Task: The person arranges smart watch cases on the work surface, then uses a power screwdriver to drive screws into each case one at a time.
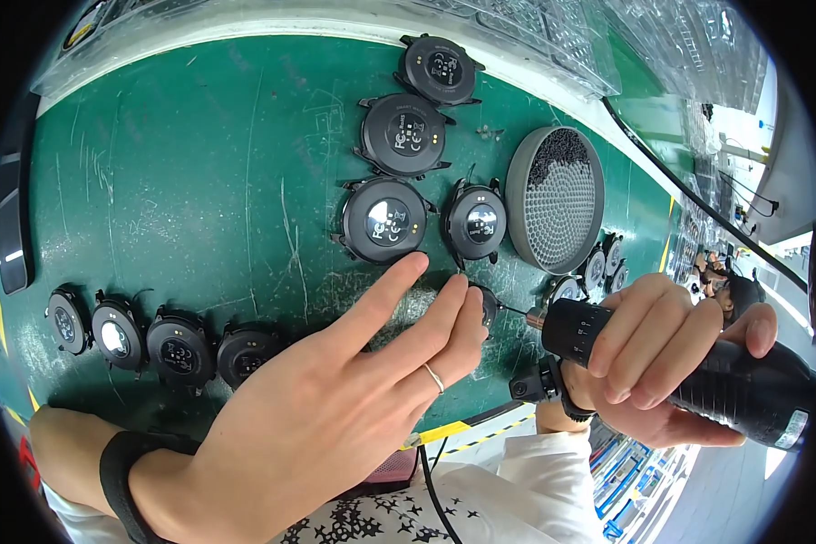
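My left hand (335, 399) reaches over a black round smartwatch body (491, 306), its fingers bent down on it and covering most of it. My right hand (648, 349) grips a black electric screwdriver (567, 328) lying sideways. Its thin bit points left and meets the edge of that watch body; the exact contact is too small to make out. Just beyond my left fingertips, another watch body (387, 220) lies back up, with a smaller one (475, 222) to its right. My left thumb is hidden.
A round grey dish (554, 213) holds tiny dark screws at its far end. Two more watch bodies (403, 136) (440, 70) continue the far column. Several (181, 349) line the left side, others (595, 268) the right. Clear plastic trays (517, 41) stand behind the green mat (181, 181); a black cable (698, 199) runs at right.
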Tool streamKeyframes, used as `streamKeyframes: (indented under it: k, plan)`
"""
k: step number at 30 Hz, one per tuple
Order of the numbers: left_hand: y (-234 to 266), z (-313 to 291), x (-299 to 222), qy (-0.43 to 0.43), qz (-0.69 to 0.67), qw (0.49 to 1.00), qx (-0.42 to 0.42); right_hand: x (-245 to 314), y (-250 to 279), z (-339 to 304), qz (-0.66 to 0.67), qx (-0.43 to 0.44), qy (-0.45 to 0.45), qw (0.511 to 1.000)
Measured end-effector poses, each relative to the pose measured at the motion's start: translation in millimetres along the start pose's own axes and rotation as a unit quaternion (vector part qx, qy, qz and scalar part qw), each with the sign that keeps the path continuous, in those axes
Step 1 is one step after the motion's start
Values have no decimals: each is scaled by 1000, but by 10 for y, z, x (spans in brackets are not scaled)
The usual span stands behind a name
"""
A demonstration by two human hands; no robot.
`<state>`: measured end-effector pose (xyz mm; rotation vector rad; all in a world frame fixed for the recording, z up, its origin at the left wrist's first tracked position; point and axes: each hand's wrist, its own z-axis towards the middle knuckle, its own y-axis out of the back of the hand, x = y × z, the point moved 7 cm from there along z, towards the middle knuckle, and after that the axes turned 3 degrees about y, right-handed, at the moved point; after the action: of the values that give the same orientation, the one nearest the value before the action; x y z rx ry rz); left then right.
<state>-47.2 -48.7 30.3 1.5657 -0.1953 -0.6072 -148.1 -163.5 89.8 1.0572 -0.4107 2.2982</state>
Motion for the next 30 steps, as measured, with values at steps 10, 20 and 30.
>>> streamKeyframes:
  k: [10, 20, 30]
  plan:
    - [-15, -51, 14, 8, -13, 1000, -9, 20, 23, 7, 3, -1, 7, 1000]
    - [22, -44, 35, 12, -7, 1000, -14, 55, 56, 13, 50, -66, 13, 996]
    - [11, 131, 175, -5, -318, 939, -134, 85, -21, -24, 149, -162, -4, 975]
